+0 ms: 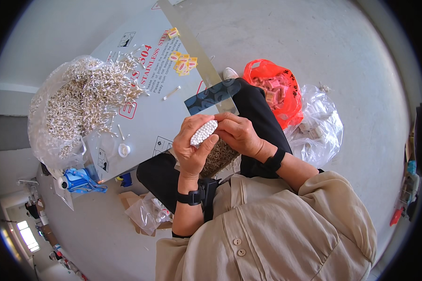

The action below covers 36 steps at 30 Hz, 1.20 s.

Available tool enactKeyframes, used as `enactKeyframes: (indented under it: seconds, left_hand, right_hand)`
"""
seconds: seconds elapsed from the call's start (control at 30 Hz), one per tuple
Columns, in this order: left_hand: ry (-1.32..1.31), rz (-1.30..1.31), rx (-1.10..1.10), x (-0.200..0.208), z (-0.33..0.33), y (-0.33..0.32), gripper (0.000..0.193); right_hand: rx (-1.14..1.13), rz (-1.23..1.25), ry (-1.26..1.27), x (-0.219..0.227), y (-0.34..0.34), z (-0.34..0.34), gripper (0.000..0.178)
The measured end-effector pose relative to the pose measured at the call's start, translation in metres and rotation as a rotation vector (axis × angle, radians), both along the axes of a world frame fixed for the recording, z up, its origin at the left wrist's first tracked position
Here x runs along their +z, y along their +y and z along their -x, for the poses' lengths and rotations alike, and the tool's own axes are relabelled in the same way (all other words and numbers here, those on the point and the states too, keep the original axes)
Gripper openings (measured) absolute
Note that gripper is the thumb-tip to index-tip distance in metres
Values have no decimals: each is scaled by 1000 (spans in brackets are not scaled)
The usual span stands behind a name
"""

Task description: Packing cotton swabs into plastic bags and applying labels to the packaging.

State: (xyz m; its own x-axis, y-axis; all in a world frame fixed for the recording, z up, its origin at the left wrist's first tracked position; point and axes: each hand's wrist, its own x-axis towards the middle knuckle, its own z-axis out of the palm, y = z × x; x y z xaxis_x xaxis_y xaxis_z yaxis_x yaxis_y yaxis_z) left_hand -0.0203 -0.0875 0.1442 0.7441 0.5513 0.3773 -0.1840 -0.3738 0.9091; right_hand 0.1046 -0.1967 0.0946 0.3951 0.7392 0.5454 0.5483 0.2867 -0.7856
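A tight bundle of cotton swabs (204, 133), white tips facing up, is gripped in my left hand (190, 145), the thumb pressed along its near side. My right hand (239, 133) is closed at the bundle's right end, its fingertips bent in against it; whether they pinch anything else is hidden. Below both hands, on my lap, an open box of loose swabs (219, 158) shows partly. A dark patterned strip (213, 97) lies over the table edge just beyond my hands. One loose cotton swab (172, 93) rests on the table.
A clear bag heaped with swabs (79, 103) spills onto the metal-topped table (145, 122). Small yellow packets (184, 63) lie at its far side. A red bag (276, 91) of pink packs and a clear plastic bag (316, 126) sit right. A blue bottle (79, 180) stands left.
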Motion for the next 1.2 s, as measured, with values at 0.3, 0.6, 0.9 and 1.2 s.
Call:
enactKeyframes:
  seconds: [0.3, 0.6, 0.9, 1.2]
  left_hand:
    - [90, -89, 111, 10, 2, -5, 37]
    - [46, -166, 161, 20, 0, -10, 29]
    - [16, -218, 97, 22, 2, -7, 29]
    - [47, -242, 177, 22, 1, -8, 27]
  right_hand:
    - [97, 102, 239, 23, -2, -4, 36]
    - [130, 66, 281, 39, -5, -10, 30]
    - [149, 74, 263, 42, -7, -9, 27]
    - [79, 81, 238, 52, -1, -7, 28]
